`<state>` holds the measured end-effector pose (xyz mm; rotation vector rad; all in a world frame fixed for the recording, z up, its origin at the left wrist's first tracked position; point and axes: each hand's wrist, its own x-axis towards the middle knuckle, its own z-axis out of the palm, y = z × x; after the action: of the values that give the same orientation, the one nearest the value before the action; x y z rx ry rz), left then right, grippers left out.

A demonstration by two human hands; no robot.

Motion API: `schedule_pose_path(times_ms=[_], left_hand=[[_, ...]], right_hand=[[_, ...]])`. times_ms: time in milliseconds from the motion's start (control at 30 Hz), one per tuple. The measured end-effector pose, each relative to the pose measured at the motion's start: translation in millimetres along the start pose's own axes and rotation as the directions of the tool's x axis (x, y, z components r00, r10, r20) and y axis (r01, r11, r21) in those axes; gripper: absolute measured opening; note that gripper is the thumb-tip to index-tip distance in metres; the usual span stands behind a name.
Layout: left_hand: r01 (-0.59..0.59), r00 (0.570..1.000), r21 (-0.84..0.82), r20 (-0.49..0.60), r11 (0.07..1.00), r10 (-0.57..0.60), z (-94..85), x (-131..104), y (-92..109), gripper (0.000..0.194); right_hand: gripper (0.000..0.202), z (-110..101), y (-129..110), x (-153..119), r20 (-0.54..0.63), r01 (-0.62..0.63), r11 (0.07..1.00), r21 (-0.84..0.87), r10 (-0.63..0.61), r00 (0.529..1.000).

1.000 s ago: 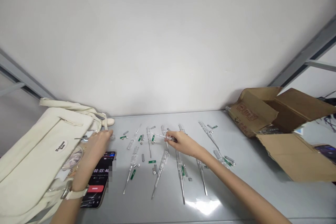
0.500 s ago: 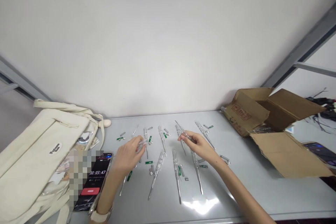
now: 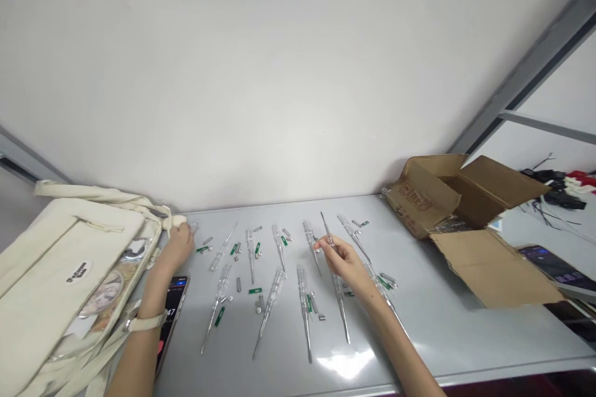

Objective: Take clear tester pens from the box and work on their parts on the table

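Observation:
My right hand grips a voltage tester screwdriver, its metal shaft pointing up and away; the handle is mostly hidden in the fingers. At the far left of the table, my left hand is closed, with a small clear plastic piece at its fingertips. Several clear-handled tester screwdrivers lie in two rough rows, such as one at the front and one at the back. Beside them are small green strips, springs and little round metal parts.
A cream bag lies at the left, with a phone partly under my left forearm. An opened cardboard box holds clear items at the right. Farther right are another phone and black cables. A wall stands behind the grey table.
My left hand has moved left from the screwdrivers to beside the bag, carrying the clear piece. My right hand still holds its screwdriver, now tilted more upright. The view has shifted slightly right.

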<state>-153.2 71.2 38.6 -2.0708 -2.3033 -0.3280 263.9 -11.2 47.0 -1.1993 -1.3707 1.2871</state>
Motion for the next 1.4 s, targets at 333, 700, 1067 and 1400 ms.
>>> schedule_pose_path(times_ms=[333,700,1067,1400], left_hand=[[0.03,0.994,-0.02,0.103,0.999,-0.028,15.9,18.3,-11.6,0.019],[0.019,0.994,-0.126,0.112,0.992,-0.004,13.5,23.1,-1.5,0.033],[-0.408,0.824,-0.222,-0.508,0.886,0.252,-39.1,-68.1,103.8,0.011],[-0.881,0.473,-0.131,-0.215,0.455,0.854,-32.6,-111.9,197.2,0.037]], right_hand=[[0.046,-0.4,1.6,0.7,0.008,-0.055,0.996,0.077,0.055,0.998],[0.046,-1.8,4.8,0.3,0.0,-0.084,0.995,0.057,0.084,0.996],[0.034,12.3,15.1,-2.5,0.095,0.11,0.976,-0.189,-0.094,0.991],[0.026,34.3,-25.4,-34.2,0.232,0.115,0.992,0.043,-0.122,0.965]])
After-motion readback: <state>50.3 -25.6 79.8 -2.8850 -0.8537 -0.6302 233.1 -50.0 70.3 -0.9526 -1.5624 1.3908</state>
